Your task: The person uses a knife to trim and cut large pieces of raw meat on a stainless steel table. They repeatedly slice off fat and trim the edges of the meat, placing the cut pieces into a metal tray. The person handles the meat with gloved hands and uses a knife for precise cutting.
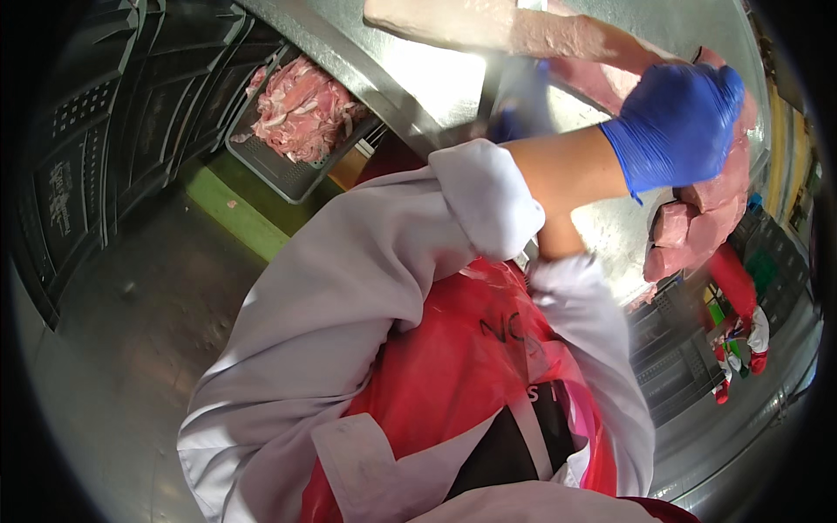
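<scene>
My forearms cross over a pale metal work table (602, 228). My left hand (680, 129), in a blue glove, reaches to the right. Its fingers are curled closed above pink pieces of meat (715, 209), and what they hold, if anything, is hidden. My right hand (523, 100), also in blue, is smeared by motion and partly covered by my left forearm, so its fingers cannot be made out. Beyond both hands a long, pale strip of meat (488, 28) lies across the table. Another pink piece (588, 77) is between the hands.
At the left, a grey crate (301, 185) holds a heap of meat trimmings (301, 109) beside stacked black crates (83, 166). A green ledge (231, 209) runs below it. More dark crates (667, 349) and red and white items (741, 349) are at the right.
</scene>
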A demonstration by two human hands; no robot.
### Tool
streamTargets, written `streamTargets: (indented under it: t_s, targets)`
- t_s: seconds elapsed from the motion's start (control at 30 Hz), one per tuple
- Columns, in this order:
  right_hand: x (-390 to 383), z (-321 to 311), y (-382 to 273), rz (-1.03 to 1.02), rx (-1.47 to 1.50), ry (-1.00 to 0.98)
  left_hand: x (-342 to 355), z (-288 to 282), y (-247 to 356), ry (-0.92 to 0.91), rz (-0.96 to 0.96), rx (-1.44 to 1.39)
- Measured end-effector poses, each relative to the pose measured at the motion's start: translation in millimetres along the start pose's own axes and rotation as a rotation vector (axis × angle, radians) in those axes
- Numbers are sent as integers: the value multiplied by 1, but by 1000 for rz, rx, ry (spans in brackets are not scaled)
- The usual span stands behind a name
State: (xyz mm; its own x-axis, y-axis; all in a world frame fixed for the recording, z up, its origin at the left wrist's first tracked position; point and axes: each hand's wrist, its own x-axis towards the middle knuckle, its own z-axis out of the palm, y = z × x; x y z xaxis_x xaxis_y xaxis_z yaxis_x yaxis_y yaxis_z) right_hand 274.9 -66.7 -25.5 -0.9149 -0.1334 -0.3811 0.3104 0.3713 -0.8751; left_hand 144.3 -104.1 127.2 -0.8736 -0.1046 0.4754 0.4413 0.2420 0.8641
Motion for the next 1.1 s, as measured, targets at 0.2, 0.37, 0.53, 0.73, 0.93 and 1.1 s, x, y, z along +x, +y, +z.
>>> streamTargets:
  t_s: [0.2, 0.37, 0.53, 0.73, 0.93, 1.1]
  targets:
    - [74, 20, -60, 17, -93, -38, 15, -29, 23, 42, 147, 38]
    - [47, 34, -50, -72, -40, -69, 35, -25, 34, -14, 111, 65]
    - [93, 72, -87, 18, -70, -29, 41, -40, 51, -191, 175, 28]
    - [70, 114, -69, -122, -79, -10, 49, -45, 64, -264, 189, -12]
    - [55, 160, -46, -407, -107, 135, 57, -29, 85, -377, 253, -50]
    - [75, 141, -143, -65, 546, -159, 55, -14, 121, -465, 339, -32]
